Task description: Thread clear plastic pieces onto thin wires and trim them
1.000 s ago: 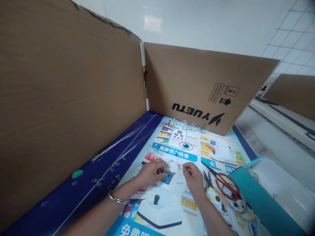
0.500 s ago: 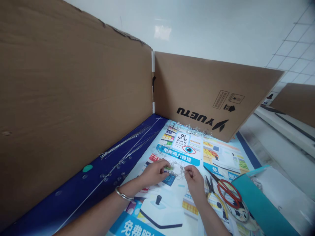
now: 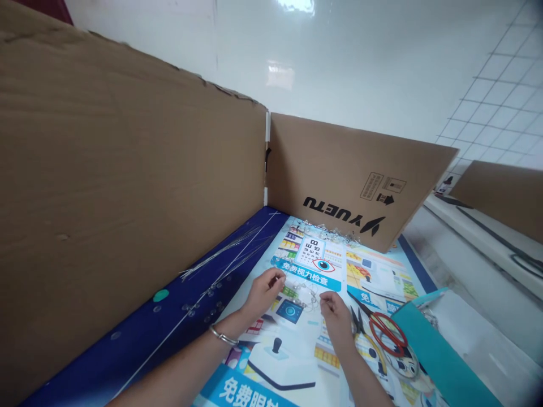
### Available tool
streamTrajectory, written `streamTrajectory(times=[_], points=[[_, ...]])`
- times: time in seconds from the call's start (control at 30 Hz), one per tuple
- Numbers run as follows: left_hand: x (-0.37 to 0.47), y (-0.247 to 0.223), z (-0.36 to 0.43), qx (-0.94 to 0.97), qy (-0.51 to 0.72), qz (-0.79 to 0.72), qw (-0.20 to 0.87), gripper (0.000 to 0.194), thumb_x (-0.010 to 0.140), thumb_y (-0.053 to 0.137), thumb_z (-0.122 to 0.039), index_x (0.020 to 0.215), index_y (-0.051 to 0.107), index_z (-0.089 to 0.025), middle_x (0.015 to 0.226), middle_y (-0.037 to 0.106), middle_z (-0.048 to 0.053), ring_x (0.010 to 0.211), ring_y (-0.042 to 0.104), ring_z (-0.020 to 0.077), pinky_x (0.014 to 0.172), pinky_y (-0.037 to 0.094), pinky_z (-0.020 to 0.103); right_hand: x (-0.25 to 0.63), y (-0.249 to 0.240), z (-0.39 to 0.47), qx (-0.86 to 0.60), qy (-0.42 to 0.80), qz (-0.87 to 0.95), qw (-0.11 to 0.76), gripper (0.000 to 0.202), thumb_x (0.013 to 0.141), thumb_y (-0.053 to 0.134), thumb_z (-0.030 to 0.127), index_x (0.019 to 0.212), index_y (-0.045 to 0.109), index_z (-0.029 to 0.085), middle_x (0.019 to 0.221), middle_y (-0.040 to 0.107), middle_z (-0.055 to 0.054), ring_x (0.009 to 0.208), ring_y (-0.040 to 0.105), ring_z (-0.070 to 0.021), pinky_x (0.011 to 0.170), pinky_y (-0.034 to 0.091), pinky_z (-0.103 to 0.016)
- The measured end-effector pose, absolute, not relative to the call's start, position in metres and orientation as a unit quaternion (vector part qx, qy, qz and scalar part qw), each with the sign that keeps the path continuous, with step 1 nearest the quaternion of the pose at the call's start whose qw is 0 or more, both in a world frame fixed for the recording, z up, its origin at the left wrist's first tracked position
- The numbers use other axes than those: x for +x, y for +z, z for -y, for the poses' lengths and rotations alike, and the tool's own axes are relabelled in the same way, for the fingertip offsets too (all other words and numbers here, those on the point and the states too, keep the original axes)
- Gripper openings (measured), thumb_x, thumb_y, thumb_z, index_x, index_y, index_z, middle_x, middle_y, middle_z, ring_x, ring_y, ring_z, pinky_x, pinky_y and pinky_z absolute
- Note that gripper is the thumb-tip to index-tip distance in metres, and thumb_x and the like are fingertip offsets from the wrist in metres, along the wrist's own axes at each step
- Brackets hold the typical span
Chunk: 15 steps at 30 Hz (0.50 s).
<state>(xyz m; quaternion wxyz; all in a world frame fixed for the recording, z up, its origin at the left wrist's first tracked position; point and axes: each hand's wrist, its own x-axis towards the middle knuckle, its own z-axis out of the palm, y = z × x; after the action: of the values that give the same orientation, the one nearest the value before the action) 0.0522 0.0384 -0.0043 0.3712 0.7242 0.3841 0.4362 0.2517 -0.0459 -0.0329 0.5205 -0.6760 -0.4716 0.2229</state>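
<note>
Two hands in play: one left hand, one right hand. And there's one silver bracelet! One wire-and-bead loop. Tools now: one pair of red-handled scissors, one pair of pliers, so two in all. Cardboard panels, three of them: the left panel, the middle panel, the far-right panel. One green disc, one teal folder. Loose wires lie in two bunches, strands too fine to count. Clear beads on the blue strip? More than ten, too blurred for an exact number!
</note>
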Motion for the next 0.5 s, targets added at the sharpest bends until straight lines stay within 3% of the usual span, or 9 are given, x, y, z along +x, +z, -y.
streamTrajectory(times=[0.3,0.5], points=[[-0.012,0.09,-0.052,0.712,0.477,-0.379,0.35,0.018,0.082,0.048,-0.033,0.081,0.057,-0.017,0.065,0.052,-0.003,0.058,0.048,0.0092,0.056,0.039,0.02,0.253,-0.031,0.046,-0.684,0.208,0.474,0.514,0.028,0.068,0.056,0.043,0.081,0.062,0.018,0.061,0.059,-0.001,0.053,0.052,-0.0159,0.05,0.041,-0.026],[-0.068,0.108,-0.043,0.791,0.372,-0.435,0.218,0.022,0.085,0.041,-0.032,0.088,0.058,-0.018,0.075,0.059,-0.001,0.067,0.053,0.0112,0.062,0.04,0.021,0.257,-0.034,0.046,-0.69,0.205,0.499,0.483,0.031,0.069,0.055,0.045,0.085,0.062,0.019,0.065,0.062,-0.002,0.058,0.055,-0.0176,0.054,0.044,-0.027]])
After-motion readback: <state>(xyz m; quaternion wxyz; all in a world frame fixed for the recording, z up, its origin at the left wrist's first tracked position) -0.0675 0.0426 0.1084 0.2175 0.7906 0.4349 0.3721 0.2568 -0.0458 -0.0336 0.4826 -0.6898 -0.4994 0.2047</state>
